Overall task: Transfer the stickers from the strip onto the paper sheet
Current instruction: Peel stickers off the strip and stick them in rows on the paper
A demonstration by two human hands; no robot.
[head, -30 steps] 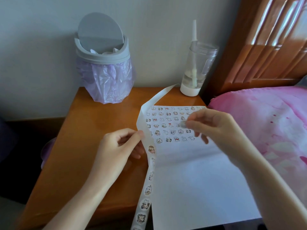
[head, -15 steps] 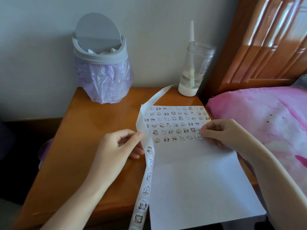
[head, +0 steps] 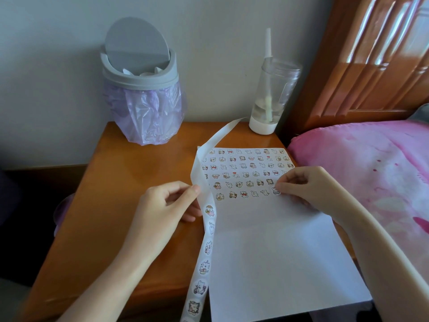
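A white paper sheet (head: 274,247) lies on the wooden bedside table (head: 120,194), its upper part filled with rows of small cartoon stickers. A long white sticker strip (head: 207,238) runs along the sheet's left edge and off the table's front, with round stickers on its lower part and a bare tail curling toward the back. My left hand (head: 162,210) pinches the strip between thumb and fingers. My right hand (head: 306,189) presses a round sticker (head: 275,191) onto the sheet at the right end of the bottom row.
A grey swing-lid bin (head: 141,89) with a purple liner stands at the table's back left. A clear bottle (head: 270,96) with a straw stands at the back right. A pink bedspread (head: 371,173) and a wooden headboard (head: 371,61) lie to the right.
My right hand carried the sticker from above the upper rows down and right to the end of the bottom row and now presses it there. My left hand kept its hold on the strip.
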